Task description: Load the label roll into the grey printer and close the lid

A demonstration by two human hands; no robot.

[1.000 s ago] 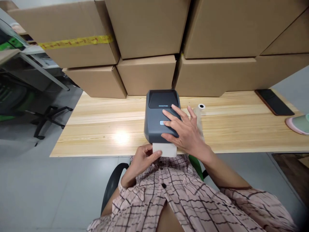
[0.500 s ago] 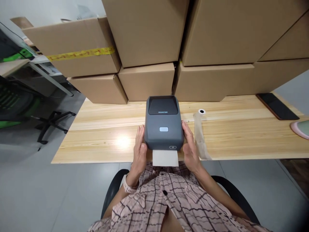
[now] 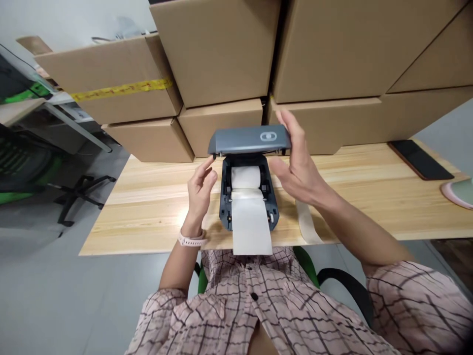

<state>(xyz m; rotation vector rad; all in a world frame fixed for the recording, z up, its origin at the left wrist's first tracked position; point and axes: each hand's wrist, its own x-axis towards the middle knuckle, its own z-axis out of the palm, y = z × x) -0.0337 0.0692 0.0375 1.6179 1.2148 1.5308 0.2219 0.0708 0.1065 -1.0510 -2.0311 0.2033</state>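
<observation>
A dark grey label printer (image 3: 224,212) stands on the wooden table with its lid (image 3: 247,139) raised. Inside sits a white paper roll (image 3: 246,176), and a strip of label paper (image 3: 251,227) runs out over the front and past the table edge. My right hand (image 3: 301,165) holds the lid at its right side, fingers stretched up along it and thumb below. My left hand (image 3: 200,192) is beside the printer, its index fingertip at the lid's lower left corner, its thumb apart and nothing in its palm.
Stacked cardboard boxes (image 3: 218,59) line the table's back. A backing-paper strip (image 3: 306,224) lies right of the printer, partly behind my right arm. Farther right are a phone (image 3: 421,160) and a pink-rimmed green object (image 3: 458,195). An office chair (image 3: 77,190) stands at left.
The printer's lid has swung up and back, exposing the roll inside. Both hands have moved up from the printer's sides to the raised lid.
</observation>
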